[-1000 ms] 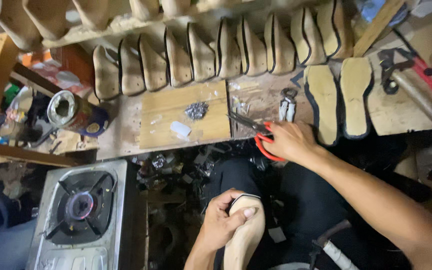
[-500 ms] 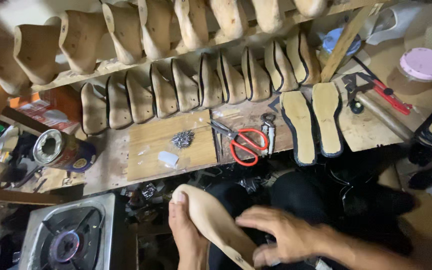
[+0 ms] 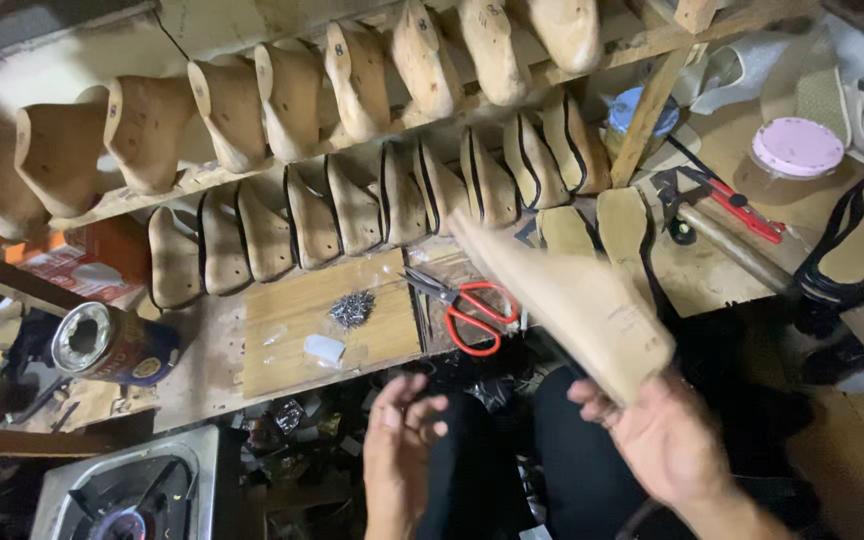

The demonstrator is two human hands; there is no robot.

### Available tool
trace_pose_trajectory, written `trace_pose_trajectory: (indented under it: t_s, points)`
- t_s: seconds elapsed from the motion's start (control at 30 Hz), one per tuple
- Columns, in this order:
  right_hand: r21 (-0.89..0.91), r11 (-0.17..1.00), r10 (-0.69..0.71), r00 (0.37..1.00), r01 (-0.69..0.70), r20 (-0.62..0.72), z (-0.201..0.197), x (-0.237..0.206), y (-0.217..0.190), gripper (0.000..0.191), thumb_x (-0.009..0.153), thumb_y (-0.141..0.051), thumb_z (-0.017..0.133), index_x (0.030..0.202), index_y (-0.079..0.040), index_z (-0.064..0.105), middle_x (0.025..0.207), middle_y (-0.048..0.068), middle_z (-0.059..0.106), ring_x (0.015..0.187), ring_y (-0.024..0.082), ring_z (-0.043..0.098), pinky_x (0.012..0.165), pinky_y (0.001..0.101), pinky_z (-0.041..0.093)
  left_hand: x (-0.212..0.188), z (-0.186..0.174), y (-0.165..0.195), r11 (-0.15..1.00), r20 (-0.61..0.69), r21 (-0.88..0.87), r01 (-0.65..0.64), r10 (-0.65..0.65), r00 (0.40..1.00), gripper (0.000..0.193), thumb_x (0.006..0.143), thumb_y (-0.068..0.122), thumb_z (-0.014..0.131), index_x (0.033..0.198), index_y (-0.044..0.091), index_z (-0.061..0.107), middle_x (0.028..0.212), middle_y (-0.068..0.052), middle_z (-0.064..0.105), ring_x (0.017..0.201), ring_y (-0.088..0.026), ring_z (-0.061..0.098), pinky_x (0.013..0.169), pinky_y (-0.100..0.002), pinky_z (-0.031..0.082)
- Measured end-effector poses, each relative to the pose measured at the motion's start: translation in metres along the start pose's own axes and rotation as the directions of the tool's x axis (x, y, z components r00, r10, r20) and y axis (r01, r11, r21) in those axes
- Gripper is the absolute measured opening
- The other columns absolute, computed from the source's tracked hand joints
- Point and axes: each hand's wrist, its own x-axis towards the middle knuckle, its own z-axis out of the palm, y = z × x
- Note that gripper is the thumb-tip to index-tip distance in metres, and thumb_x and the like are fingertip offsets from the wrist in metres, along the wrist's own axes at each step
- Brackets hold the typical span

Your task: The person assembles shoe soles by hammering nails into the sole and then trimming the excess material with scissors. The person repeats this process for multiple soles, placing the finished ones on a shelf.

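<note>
I look down from the head camera at a cluttered shoemaker's worktop [image 3: 282, 380], with my two hands low in the view.

My right hand [image 3: 667, 440], at about 5 o'clock, is closed around the heel end of a wooden last [image 3: 562, 290]. The last is tilted, its toe pointing up toward 11 o'clock, and it is held in the air above the worktop's front edge and my dark-trousered lap.

My left hand [image 3: 399, 450], at about 6 o'clock, is open and holds nothing; its fingers are loosely curled and the palm faces the right hand. It is near the last but not touching it.

Just behind the last, at centre, red-handled scissors [image 3: 472, 305] lie flat on the worktop, partly hidden by the last. At 9 o'clock from the scissors, on a pale wooden board [image 3: 292, 320], sits a small heap of nails [image 3: 352, 308], with a small white block [image 3: 325, 348] just below it.

At far left, around 9 o'clock, an open tin can [image 3: 107, 343] lies on its side. Below it, at 7 o'clock, is a gas burner [image 3: 132, 500].

Across the top, two rows of more lasts [image 3: 352, 200] stand on a wooden rack, toes up.

At 2 o'clock lie a hammer [image 3: 732, 245], red pliers [image 3: 732, 205] and a jar with a pink lid [image 3: 797, 148]. Two flat insoles [image 3: 622, 225] rest on the worktop just behind the held last.
</note>
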Motion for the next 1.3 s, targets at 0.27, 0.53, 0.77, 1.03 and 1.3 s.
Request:
trace_pose_trajectory:
  t_s: [0.27,0.53,0.77,1.03,1.3]
  points:
    - [0.041,0.937,-0.347,0.938,0.346,0.013,0.022,0.147,-0.109,0.069,0.114,-0.04,0.053,0.164,0.004,0.036,0.153,0.021,0.053,0.141,0.03,0.059,0.121,0.0397,0.051,-0.02,-0.083,-0.128,0.917,-0.056,0.303,0.262,-0.257,0.965,0.035,0.095,0.017,0.064,0.126,0.001,0.063,0.12,-0.015,0.072,0.093,-0.023,0.074,0.072,-0.033,0.059]
    - [-0.056,0.954,-0.298,0.948,0.293,-0.114,0.022,0.314,-0.143,0.067,0.102,-0.042,0.063,0.147,-0.002,0.035,0.141,0.025,0.052,0.114,0.033,0.072,0.097,0.0399,0.062,-0.02,-0.118,-0.158,0.931,-0.04,0.289,0.223,-0.221,0.974,0.031,0.095,0.011,0.064,0.124,-0.002,0.063,0.115,-0.015,0.073,0.088,-0.022,0.074,0.069,-0.032,0.06]
    - [-0.307,0.944,-0.221,0.929,0.126,-0.298,0.014,0.362,-0.159,0.048,0.103,-0.05,0.05,0.12,-0.006,0.059,0.103,0.014,0.072,0.081,0.02,0.074,0.068,0.031,0.062,-0.024,-0.121,-0.154,0.94,-0.062,0.275,0.204,-0.194,0.979,0.03,0.095,0.01,0.065,0.122,-0.003,0.063,0.115,-0.018,0.074,0.087,-0.023,0.075,0.068,-0.033,0.061]
    - [-0.892,0.104,-0.758,0.616,0.44,0.216,-0.003,0.317,-0.149,0.025,0.104,-0.022,0.063,0.12,-0.005,0.055,0.107,0.006,0.062,0.091,0.016,0.062,0.075,0.0314,0.054,-0.022,-0.125,-0.158,0.948,-0.032,0.259,0.185,-0.183,0.983,0.029,0.095,0.008,0.064,0.122,-0.004,0.063,0.114,-0.02,0.074,0.084,-0.024,0.075,0.066,-0.033,0.061]
    - [-0.512,-0.802,-0.356,0.443,0.306,0.823,0.03,0.302,-0.172,0.026,0.097,-0.005,0.067,0.123,-0.008,0.066,0.117,0.015,0.057,0.114,0.031,0.056,0.101,0.0464,0.046,-0.023,-0.124,-0.161,0.954,-0.018,0.202,0.222,-0.223,0.975,0.029,0.095,0.007,0.062,0.122,-0.002,0.062,0.114,-0.018,0.072,0.084,-0.024,0.075,0.065,-0.033,0.061]
